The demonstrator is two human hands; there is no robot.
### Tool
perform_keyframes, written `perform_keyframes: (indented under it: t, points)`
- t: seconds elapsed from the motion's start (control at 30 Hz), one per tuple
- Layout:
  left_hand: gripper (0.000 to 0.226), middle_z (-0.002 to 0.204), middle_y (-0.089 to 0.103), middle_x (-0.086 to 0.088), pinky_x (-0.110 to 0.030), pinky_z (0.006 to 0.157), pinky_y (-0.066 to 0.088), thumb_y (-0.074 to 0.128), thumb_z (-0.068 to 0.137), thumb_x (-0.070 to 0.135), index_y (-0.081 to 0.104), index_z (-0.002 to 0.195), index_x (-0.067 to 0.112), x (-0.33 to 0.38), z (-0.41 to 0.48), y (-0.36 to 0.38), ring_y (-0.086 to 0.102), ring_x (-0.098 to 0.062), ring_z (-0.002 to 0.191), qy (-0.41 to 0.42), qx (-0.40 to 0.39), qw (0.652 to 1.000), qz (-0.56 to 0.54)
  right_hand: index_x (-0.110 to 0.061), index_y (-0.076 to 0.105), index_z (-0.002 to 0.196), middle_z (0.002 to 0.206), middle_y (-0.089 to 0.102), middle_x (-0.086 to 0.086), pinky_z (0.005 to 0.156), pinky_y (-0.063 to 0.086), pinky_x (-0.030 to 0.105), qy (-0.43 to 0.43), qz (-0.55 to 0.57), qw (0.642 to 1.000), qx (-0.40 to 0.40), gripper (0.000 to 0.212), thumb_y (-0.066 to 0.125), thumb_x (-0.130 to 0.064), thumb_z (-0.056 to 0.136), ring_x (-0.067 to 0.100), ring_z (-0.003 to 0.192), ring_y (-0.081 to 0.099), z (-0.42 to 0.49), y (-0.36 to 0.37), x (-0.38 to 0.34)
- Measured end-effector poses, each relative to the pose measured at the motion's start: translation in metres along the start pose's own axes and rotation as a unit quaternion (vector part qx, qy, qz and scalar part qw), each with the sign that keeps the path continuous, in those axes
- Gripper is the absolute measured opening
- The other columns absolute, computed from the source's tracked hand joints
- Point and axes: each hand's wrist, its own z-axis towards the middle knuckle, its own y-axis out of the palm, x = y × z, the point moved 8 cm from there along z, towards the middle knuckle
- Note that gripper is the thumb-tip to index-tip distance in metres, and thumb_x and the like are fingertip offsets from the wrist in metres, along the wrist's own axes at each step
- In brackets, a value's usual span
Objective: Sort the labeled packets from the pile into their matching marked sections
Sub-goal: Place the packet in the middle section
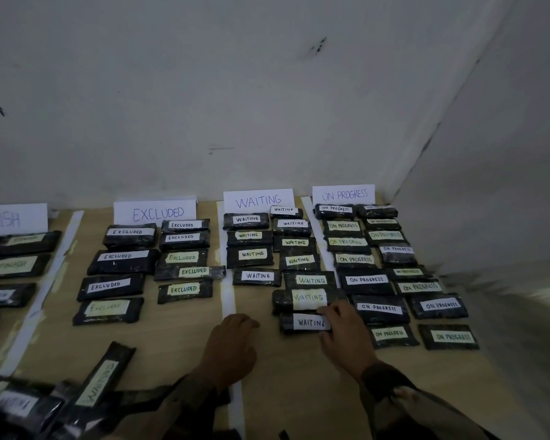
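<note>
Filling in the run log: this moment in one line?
right hand pinches WAITING packet | in WAITING section | left hand rests on table

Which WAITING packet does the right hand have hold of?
The nearest white-labelled WAITING packet, last in that section's right-side column. The right hand holds its right end, and no other packet is touched.

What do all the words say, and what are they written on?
"EXCLUDED": white paper sign, labels on black plastic packets below.
"WAITING": second sign, packets under it, packet in right hand, pile packets.
"ON PROGRESS": third sign, rightmost packets; farthest ones blurred.
"NISH": cut-off left sign; leftmost packets' labels blurred.
</note>
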Motion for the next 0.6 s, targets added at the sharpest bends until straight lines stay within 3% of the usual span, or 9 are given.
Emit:
perform_keyframes:
  t: [0.13, 0.2, 0.33, 0.53, 0.6]
  points:
    - [0.048, 0.138, 0.042, 0.004, -0.031, 0.105, 0.032, 0.054, 0.084, 0.030, 0.046, 0.131, 0.025, -0.008, -0.011, -0.002, 0.036, -0.015, 0.129, -0.010, 0.003, 1.000, -0.006, -0.021, 0.066, 0.104, 0.094, 0.055, 0.000, 0.068, 0.051, 0.031, -0.005, -0.038, 0.999, 0.031, 0.054, 0.081, -0.018, 0.052, 0.019, 0.083, 0.057, -0.003, -0.003, -0.008]
    - [0.047, 0.138, 0.042, 0.005, -0.030, 0.105, 0.032, 0.055, 0.084, 0.031, 0.046, 0.130, 0.027, -0.014, -0.018, -0.006, 0.035, -0.014, 0.128, -0.020, 0.005, 1.000, -0.009, -0.022, 0.066, 0.099, 0.092, 0.057, 0.001, 0.066, 0.048, 0.033, -0.021, -0.063, 0.996, 0.058, 0.056, 0.081, -0.016, 0.045, 0.021, 0.082, 0.057, -0.006, -0.008, -0.020]
    - [0.046, 0.139, 0.040, 0.005, -0.029, 0.106, 0.029, 0.054, 0.087, 0.031, 0.045, 0.131, 0.027, -0.032, -0.035, -0.017, 0.033, -0.014, 0.130, -0.049, 0.010, 0.999, 0.000, -0.022, 0.065, 0.094, 0.094, 0.058, 0.003, 0.067, 0.046, 0.035, -0.041, -0.061, 0.995, 0.074, 0.051, 0.077, -0.015, 0.046, 0.024, 0.082, 0.057, -0.011, -0.004, -0.052]
    - [0.045, 0.135, 0.044, 0.001, -0.033, 0.100, 0.036, 0.055, 0.083, 0.027, 0.050, 0.127, 0.023, -0.065, -0.069, -0.039, 0.039, -0.019, 0.126, -0.057, 0.030, 0.998, -0.010, -0.023, 0.060, 0.095, 0.094, 0.054, 0.000, 0.068, 0.040, 0.030, -0.120, 0.048, 0.992, -0.007, 0.030, 0.048, -0.025, 0.067, 0.018, 0.084, 0.051, -0.025, 0.030, -0.117]
    - [0.046, 0.131, 0.048, -0.001, -0.035, 0.097, 0.038, 0.052, 0.079, 0.026, 0.053, 0.125, 0.022, -0.072, -0.078, -0.045, 0.042, -0.021, 0.124, -0.062, 0.035, 0.997, -0.025, -0.023, 0.061, 0.093, 0.092, 0.055, 0.000, 0.066, 0.041, 0.032, -0.145, 0.062, 0.987, -0.042, 0.026, 0.047, -0.025, 0.071, 0.019, 0.081, 0.051, -0.031, 0.042, -0.136]
